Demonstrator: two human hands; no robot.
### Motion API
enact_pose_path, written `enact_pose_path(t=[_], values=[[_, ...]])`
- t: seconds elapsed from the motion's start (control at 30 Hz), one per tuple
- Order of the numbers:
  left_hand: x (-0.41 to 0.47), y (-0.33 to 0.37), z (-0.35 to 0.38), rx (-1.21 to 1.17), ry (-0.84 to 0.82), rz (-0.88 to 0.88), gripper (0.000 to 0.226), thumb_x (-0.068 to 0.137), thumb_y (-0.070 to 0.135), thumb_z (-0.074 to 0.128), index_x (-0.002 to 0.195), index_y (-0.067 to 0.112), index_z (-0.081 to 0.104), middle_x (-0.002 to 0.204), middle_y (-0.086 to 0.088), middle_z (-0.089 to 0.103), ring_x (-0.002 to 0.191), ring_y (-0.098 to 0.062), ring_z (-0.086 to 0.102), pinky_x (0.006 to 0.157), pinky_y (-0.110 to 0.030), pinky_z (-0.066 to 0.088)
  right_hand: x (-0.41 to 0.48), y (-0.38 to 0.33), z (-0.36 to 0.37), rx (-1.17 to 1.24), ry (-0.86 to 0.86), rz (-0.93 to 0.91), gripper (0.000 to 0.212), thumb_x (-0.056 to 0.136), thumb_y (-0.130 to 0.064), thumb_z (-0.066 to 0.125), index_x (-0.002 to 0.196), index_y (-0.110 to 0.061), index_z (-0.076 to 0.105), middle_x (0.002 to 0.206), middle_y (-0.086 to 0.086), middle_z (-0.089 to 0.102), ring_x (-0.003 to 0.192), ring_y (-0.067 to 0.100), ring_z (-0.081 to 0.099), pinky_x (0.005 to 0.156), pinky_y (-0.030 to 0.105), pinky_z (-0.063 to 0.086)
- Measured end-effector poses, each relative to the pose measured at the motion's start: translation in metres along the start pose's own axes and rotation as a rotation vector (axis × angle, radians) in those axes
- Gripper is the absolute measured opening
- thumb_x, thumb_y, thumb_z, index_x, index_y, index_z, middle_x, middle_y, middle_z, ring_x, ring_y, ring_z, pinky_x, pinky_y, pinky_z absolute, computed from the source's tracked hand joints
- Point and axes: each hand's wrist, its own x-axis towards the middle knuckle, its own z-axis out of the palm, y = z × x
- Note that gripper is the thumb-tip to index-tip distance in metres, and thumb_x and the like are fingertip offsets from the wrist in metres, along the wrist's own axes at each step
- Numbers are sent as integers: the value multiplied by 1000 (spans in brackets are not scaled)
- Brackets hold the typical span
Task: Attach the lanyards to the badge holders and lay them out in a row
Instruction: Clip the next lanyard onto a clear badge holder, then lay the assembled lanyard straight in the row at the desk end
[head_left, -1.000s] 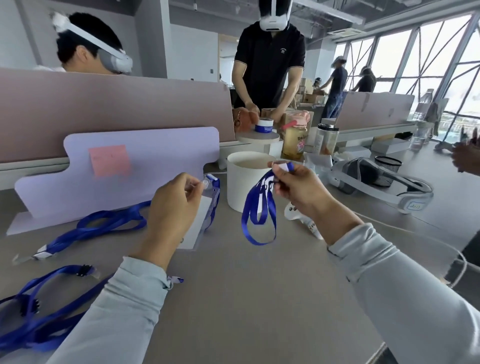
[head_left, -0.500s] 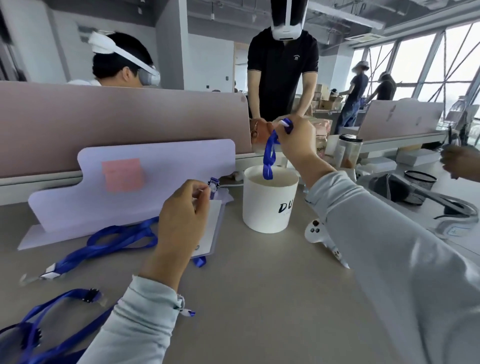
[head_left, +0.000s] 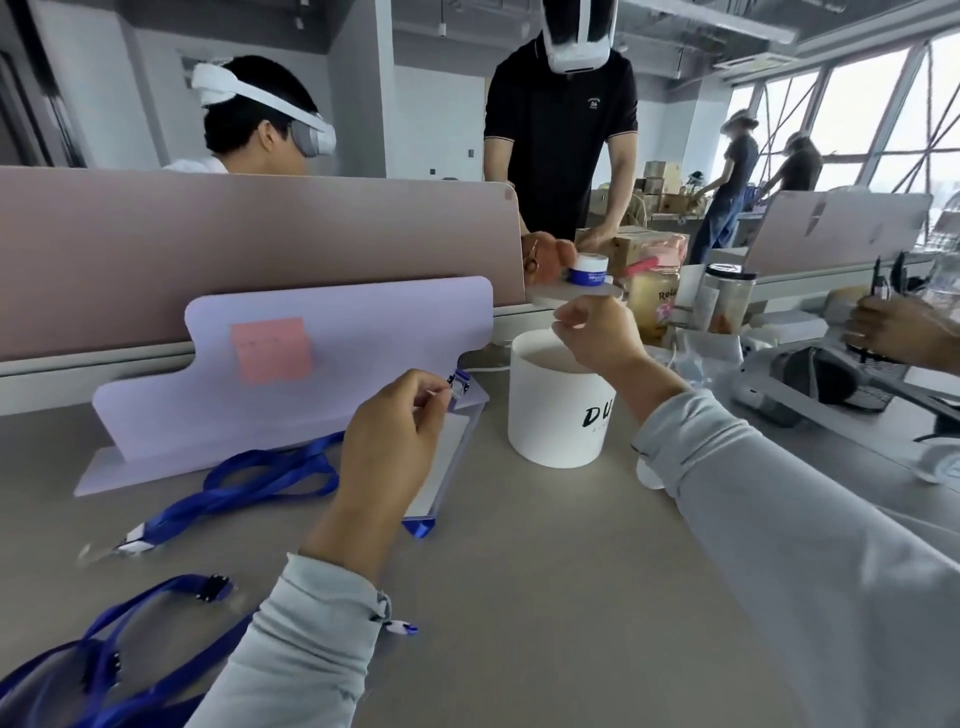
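My left hand (head_left: 395, 436) pinches the top edge of a clear badge holder (head_left: 453, 467) with a white card in it. A small metal clip on a blue strap (head_left: 459, 385) sits at that edge. The holder hangs tilted just above the table. My right hand (head_left: 597, 332) hovers over the rim of a white round container (head_left: 556, 415), fingers loosely curled, and nothing shows in it. One blue lanyard (head_left: 260, 478) lies looped on the table left of my left hand. A pile of blue lanyards (head_left: 98, 660) lies at the near left corner.
A lilac board with a pink note (head_left: 322, 358) leans against the pink desk divider (head_left: 260, 244). Jars (head_left: 654, 301) and a headset (head_left: 831, 379) stand to the right, where another person's hand (head_left: 904, 332) reaches in. People work behind the divider.
My right hand lifted a folded blue lanyard up over the white container. That lanyard is now out of sight and the hand is lower, at the rim. My left hand kept its hold.
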Motion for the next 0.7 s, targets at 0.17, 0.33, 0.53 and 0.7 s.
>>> enact_pose_path(t=[0.17, 0.33, 0.53, 0.7], values=[[0, 2, -31, 12, -223, -34, 11, 92, 25, 52, 92, 25, 63, 92, 10, 65, 86, -11, 60, 73, -26, 46, -59, -34, 6, 430, -384, -272, 16, 92, -7, 53, 99, -2, 67, 94, -1, 66, 73, -9, 60, 69, 9, 46], [-11, 4, -79, 50, -379, -20, 19, 90, 25, 56, 75, 35, 60, 84, 16, 63, 80, -3, 59, 69, -22, 44, -99, -66, 18, 520, -791, -304, 28, 97, -21, 45, 116, -12, 63, 114, -6, 62, 109, 2, 55, 92, 10, 42], [-34, -5, -142, 140, -319, -99, 10, 89, 24, 58, 79, 23, 60, 81, 12, 60, 78, -6, 56, 67, -21, 40, -128, -114, 42, 604, -934, -309, 30, 96, -24, 46, 74, -7, 59, 71, 2, 62, 74, 22, 51, 83, 32, 41], [-65, -19, -197, 179, -188, -213, 11, 86, 34, 60, 90, 24, 60, 78, 2, 63, 67, -10, 54, 61, -21, 41, -145, -175, 48, 577, -889, -391, 40, 96, -29, 48, 58, -15, 40, 51, -2, 37, 51, 13, 37, 61, 23, 40]])
